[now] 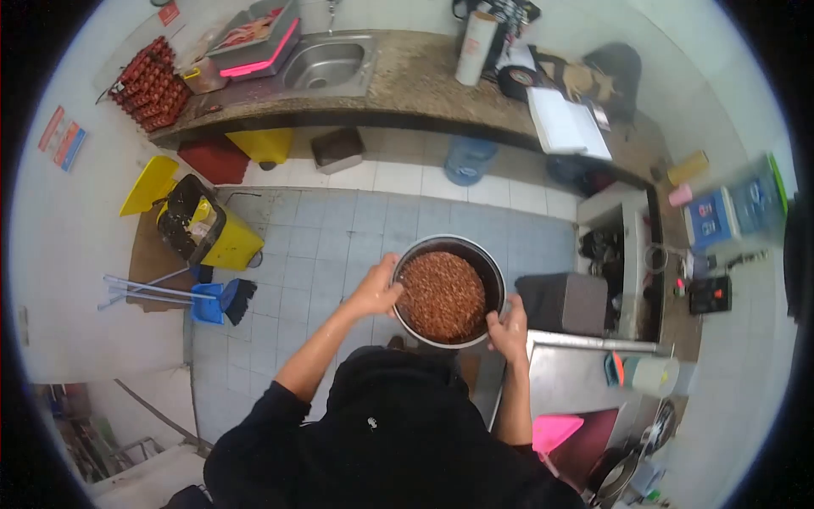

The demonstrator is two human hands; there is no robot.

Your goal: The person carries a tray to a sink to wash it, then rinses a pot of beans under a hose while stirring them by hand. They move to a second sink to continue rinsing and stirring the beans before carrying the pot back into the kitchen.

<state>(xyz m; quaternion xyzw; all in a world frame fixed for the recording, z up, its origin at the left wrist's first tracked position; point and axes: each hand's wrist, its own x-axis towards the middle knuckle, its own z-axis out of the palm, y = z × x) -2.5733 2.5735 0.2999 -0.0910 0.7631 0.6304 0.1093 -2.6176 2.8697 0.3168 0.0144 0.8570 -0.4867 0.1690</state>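
Between both hands I carry a round metal pot with a pale rim and dark inner wall. Reddish-brown grains or beans fill much of it; their exact kind is too small to tell. My left hand grips the rim on the left, thumb over the edge. On the lower right side, my right hand holds the pot, its fingers partly hidden by the wall. The pot is above the tiled floor, in front of my black top.
A stone counter with a sink runs along the back. At left stand an open yellow bin and a broom with a blue dustpan. A steel table and a grey box are close on the right.
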